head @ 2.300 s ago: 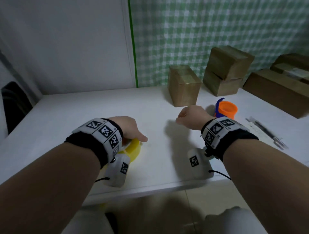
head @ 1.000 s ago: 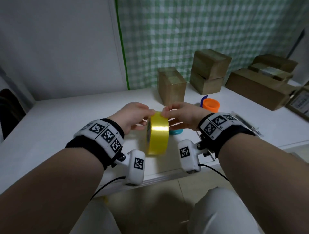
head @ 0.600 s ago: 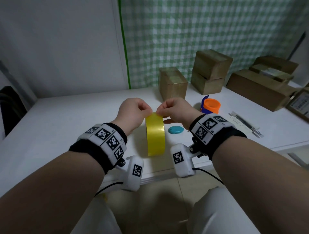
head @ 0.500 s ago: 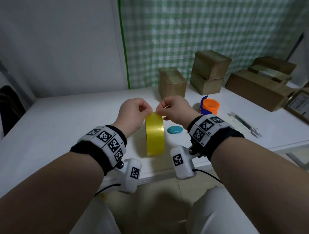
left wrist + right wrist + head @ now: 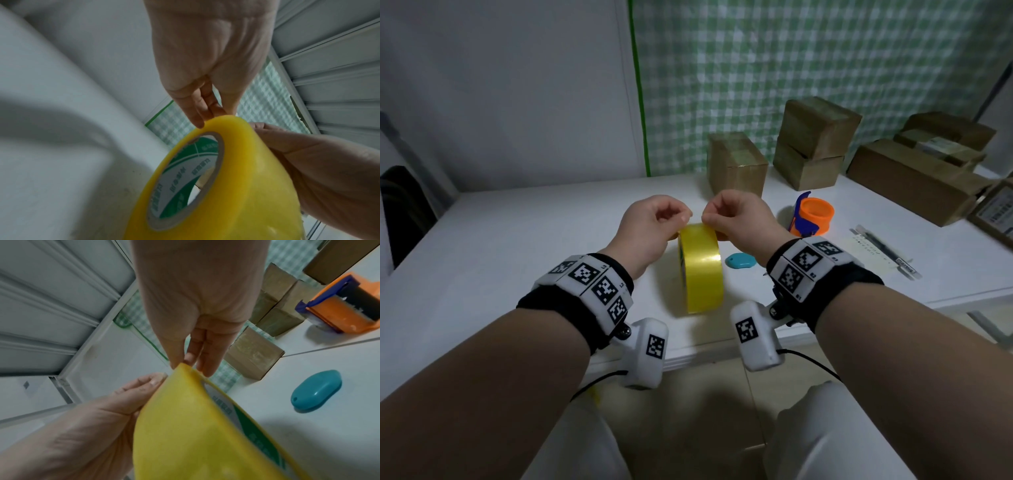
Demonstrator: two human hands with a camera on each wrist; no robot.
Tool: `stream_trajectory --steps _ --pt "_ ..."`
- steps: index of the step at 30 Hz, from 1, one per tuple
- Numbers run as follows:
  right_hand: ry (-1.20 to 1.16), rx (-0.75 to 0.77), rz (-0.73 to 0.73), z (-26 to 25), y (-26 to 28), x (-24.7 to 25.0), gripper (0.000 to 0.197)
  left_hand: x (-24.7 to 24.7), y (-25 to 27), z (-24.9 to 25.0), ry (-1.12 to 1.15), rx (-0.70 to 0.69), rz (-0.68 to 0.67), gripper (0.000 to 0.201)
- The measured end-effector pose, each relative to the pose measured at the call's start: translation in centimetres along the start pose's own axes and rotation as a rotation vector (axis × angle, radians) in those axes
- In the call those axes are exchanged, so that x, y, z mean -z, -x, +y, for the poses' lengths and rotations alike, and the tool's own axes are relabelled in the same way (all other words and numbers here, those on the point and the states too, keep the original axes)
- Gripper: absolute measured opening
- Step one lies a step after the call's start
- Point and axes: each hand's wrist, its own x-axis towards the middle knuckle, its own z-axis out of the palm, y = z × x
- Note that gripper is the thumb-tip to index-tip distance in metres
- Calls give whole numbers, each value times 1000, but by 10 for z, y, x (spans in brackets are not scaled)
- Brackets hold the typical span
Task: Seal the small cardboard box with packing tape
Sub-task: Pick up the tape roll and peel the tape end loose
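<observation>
Tape's loose end not discernible. Left hand [image 5: 650, 228] and right hand [image 5: 736, 219], fingers curled, both pinch the top of the upright yellow packing-tape roll [image 5: 700, 270] above the white table [image 5: 517, 246].

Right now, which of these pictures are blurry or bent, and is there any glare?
Head view: dim, edges bowed, a soft sheen on the tape roll. Left wrist view: table smeared, roll's label fairly sharp. Right wrist view: the roll is blurred up close, while the teal case stays crisp.

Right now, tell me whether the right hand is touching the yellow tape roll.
Touching. The right wrist view shows the right hand with its fingertips pressed against the top edge of the yellow tape roll, no gap between them.
</observation>
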Motion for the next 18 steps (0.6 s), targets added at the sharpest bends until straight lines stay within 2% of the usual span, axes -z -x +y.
stream_trajectory --steps 5,8,10,18 --pt "-21 -15 56 2 1 2 14 0 -2 1 22 19 -2 18" --pt "-121 -69 58 4 0 5 28 3 -5 2 122 80 -30 27" --pt "-176 -91 34 5 0 6 34 5 -7 3 118 95 -50 29" --pt "-212 -77 -101 1 3 8 28 4 -5 2 71 86 -91 34"
